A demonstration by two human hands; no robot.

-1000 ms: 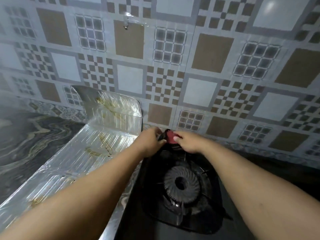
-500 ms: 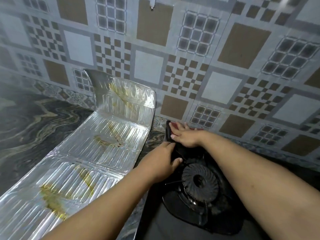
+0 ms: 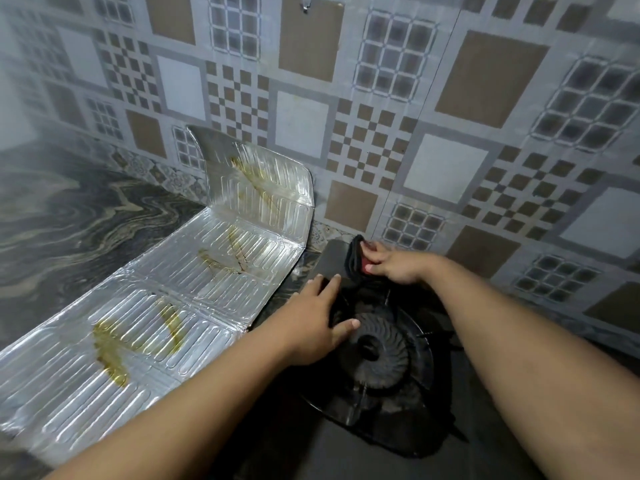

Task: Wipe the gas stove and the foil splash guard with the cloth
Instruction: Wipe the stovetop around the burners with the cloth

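A black gas stove (image 3: 332, 258) sits on the counter, its round burner (image 3: 377, 351) in the middle. My right hand (image 3: 394, 266) presses a dark cloth (image 3: 355, 259) with a red patch against the stove's far left corner, near the wall. Resting flat on the stove's left side beside the burner is my left hand (image 3: 311, 327), fingers spread, holding nothing. The silver foil splash guard (image 3: 166, 306) lies unfolded to the left of the stove, with yellow grease streaks; its far panel stands up against the wall.
A patterned tile wall (image 3: 443, 168) rises right behind the stove and guard. Dark marbled countertop (image 3: 69, 223) extends to the left of the guard. A small hook (image 3: 304, 3) hangs on the wall at the top.
My left hand let go of the cloth and drew back to the stove's left side by the burner. The right hand keeps the cloth at the far corner. The view shifted left.
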